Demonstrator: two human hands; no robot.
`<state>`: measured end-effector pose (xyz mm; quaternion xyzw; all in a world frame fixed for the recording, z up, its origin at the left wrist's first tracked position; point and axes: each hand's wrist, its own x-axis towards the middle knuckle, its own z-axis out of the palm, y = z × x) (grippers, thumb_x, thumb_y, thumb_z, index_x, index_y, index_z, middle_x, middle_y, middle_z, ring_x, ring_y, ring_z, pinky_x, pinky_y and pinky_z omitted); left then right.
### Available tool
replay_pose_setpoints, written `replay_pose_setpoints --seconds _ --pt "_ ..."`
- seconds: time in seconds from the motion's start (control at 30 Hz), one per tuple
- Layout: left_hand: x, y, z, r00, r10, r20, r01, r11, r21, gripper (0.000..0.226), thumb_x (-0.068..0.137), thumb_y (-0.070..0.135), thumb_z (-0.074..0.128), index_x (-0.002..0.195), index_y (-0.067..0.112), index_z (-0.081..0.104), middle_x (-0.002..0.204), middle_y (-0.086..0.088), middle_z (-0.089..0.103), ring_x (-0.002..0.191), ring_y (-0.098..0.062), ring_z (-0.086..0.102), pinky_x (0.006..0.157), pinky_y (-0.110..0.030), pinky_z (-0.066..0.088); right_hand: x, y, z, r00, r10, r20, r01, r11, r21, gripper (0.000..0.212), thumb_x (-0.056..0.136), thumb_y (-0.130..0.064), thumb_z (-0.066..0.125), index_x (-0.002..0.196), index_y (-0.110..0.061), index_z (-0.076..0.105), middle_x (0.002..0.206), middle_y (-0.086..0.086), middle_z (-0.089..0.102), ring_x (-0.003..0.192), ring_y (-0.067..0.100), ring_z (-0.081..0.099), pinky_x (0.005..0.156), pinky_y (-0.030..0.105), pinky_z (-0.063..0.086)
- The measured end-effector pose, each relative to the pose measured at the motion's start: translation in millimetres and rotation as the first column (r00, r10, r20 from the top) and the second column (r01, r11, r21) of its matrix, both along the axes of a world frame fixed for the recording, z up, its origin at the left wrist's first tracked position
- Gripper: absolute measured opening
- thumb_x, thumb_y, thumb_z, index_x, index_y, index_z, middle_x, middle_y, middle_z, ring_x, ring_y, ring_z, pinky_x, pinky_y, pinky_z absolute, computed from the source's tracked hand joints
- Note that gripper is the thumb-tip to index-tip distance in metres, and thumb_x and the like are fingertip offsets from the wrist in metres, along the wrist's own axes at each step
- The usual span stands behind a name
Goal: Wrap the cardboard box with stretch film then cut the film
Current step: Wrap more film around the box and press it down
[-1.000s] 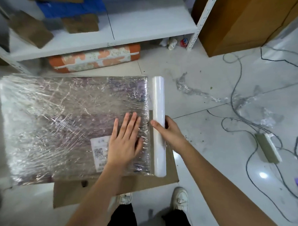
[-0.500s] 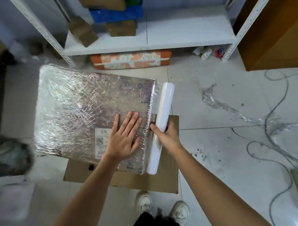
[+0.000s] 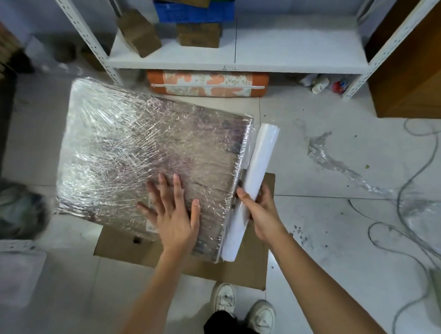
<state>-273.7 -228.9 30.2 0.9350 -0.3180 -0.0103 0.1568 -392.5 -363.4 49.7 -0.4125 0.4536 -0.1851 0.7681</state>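
— Where's the cardboard box (image 3: 150,149) from where you stand?

— On the floor (image 3: 336,246), in front of the white shelf (image 3: 268,53), with its near end lying over a flat sheet of cardboard (image 3: 248,267). Its whole top is covered in shiny, wrinkled stretch film.

— And the hands?

— The left hand (image 3: 174,215) lies flat on the wrapped top near the box's near right corner, fingers straight and spread, pressing down on the film. It partly covers a white label (image 3: 151,215) under the film.

— The other one?

— The right hand (image 3: 261,213) is curled round the film roll (image 3: 252,190), thumb over the top and fingers behind. The roll is white and lies tilted along the box's right edge, just beside it, with film running from the roll onto the box.

— Anything else around?

— A crumpled strip of loose film (image 3: 339,168) lies on the tiles to the right, near some cables (image 3: 414,178). An orange patterned bag (image 3: 207,84) sits under the shelf, and brown boxes (image 3: 139,32) and a blue crate (image 3: 192,12) are on it. The person's white shoes (image 3: 244,312) stand behind the cardboard sheet.
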Motion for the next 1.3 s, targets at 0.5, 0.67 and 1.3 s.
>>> replay_pose_setpoints --seconds 0.5,0.67,1.3 --pt "-53 -17 54 0.976 0.132 -0.172 -0.191 0.899 -0.395 0.081 0.092 0.065 0.006 0.149 0.009 0.015 0.158 -0.007 0.009 0.145 -0.034 0.001 0.111 -0.064 0.000 -20 -6 129 0.983 0.106 -0.147 -0.162 0.881 -0.444 0.033 0.079 -0.026 0.073 0.100 -0.027 0.048 0.102 0.003 0.066 0.090 0.012 0.067 0.073 0.024 0.055" --pt "-56 -15 69 0.955 0.108 -0.276 -0.237 0.836 -0.495 0.083 0.091 0.068 0.006 0.149 0.011 0.017 0.158 -0.005 0.011 0.146 -0.026 0.000 0.113 -0.058 -0.003 -14 5 159 0.969 0.085 -0.231 -0.202 0.811 -0.549 0.035 0.078 -0.026 0.075 0.097 -0.025 0.047 0.095 -0.002 0.066 0.084 0.007 0.066 0.070 0.021 0.053" --pt "-18 -13 185 0.853 0.144 -0.502 -0.246 0.959 -0.142 0.093 0.080 0.075 0.037 0.150 0.031 -0.005 0.159 -0.005 0.004 0.139 -0.035 0.028 0.102 -0.051 0.035 16 46 180 0.858 -0.003 -0.513 -0.339 0.747 -0.572 0.048 0.068 -0.040 0.080 0.098 -0.024 0.046 0.089 -0.008 0.061 0.082 0.014 0.063 0.073 0.035 0.054"
